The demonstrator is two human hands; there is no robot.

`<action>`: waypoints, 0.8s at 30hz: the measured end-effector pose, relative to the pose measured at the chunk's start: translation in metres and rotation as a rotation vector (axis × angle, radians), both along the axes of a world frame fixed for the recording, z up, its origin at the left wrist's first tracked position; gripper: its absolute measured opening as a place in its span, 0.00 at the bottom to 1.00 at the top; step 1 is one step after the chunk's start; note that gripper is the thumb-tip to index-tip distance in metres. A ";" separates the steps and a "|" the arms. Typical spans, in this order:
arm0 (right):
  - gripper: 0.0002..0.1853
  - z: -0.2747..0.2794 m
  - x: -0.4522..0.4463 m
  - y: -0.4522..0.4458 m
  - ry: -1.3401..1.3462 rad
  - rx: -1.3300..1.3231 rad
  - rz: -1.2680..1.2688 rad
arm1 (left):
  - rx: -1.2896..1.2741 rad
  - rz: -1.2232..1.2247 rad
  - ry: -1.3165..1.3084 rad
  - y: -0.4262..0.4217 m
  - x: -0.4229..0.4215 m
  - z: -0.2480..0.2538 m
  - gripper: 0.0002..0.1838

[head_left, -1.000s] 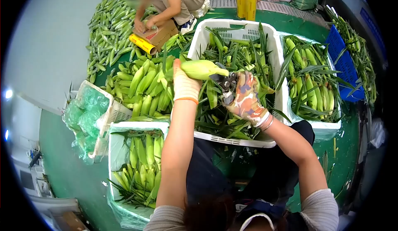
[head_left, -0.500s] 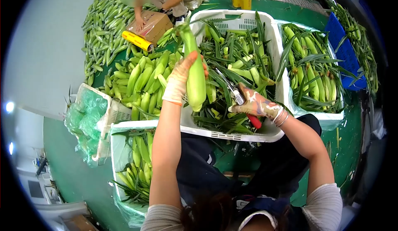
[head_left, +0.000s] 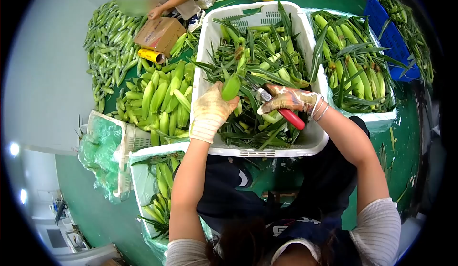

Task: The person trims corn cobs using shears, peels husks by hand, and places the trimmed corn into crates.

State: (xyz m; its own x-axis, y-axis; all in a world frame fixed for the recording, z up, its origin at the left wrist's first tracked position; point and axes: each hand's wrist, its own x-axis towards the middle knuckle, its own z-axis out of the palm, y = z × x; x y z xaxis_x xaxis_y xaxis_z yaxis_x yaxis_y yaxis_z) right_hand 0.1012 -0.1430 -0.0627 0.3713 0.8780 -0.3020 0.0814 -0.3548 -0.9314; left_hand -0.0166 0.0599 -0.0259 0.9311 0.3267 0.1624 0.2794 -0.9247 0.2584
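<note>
My left hand, in a pale glove, is closed around a green ear of corn over the white crate. The ear's leafy end points away from me, and its lower part is hidden by the hand. Just to the right, my right hand, in a patterned glove, grips red-handled pruning shears. The shears' metal part points toward the ear, apart from it; the blade tips are hard to make out among the leaves. Cut husk leaves and stalk pieces fill the crate below both hands.
Trimmed corn lies heaped left of the crate. Lined boxes of corn stand at right and lower left. A basket holds green plastic. Beyond, a person crouches by a cardboard box and a yellow roll.
My left hand has lowered the ear toward the crate and tipped it. The shears in my right hand have moved slightly up and left. The other person's hand has shifted on the box.
</note>
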 end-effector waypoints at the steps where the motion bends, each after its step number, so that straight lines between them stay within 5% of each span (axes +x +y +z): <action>1: 0.39 0.002 -0.001 -0.001 0.058 0.021 -0.006 | 0.003 -0.002 0.001 0.003 -0.002 -0.005 0.25; 4: 0.34 0.012 -0.008 -0.008 -0.233 -0.186 0.007 | 0.114 0.048 -0.132 0.007 -0.004 -0.007 0.25; 8: 0.37 -0.003 -0.010 0.000 -0.066 -0.031 -0.080 | 0.108 -0.018 -0.015 -0.005 -0.002 -0.015 0.23; 13: 0.21 0.005 0.006 -0.004 0.068 0.065 -0.052 | 0.128 -0.060 0.038 -0.019 -0.005 -0.023 0.26; 15: 0.18 0.026 0.004 -0.012 0.105 -0.089 -0.103 | 0.112 -0.078 0.019 -0.013 -0.006 -0.020 0.23; 18: 0.17 0.004 0.005 -0.019 0.098 -0.059 -0.170 | -0.173 0.023 -0.211 0.032 -0.005 -0.037 0.20; 20: 0.17 0.000 0.000 -0.019 0.253 -0.008 -0.094 | -0.856 -0.111 -0.207 0.051 -0.008 -0.038 0.27; 24: 0.22 0.019 -0.017 -0.011 0.278 0.000 0.076 | -1.378 -0.277 -0.015 0.049 -0.014 -0.017 0.29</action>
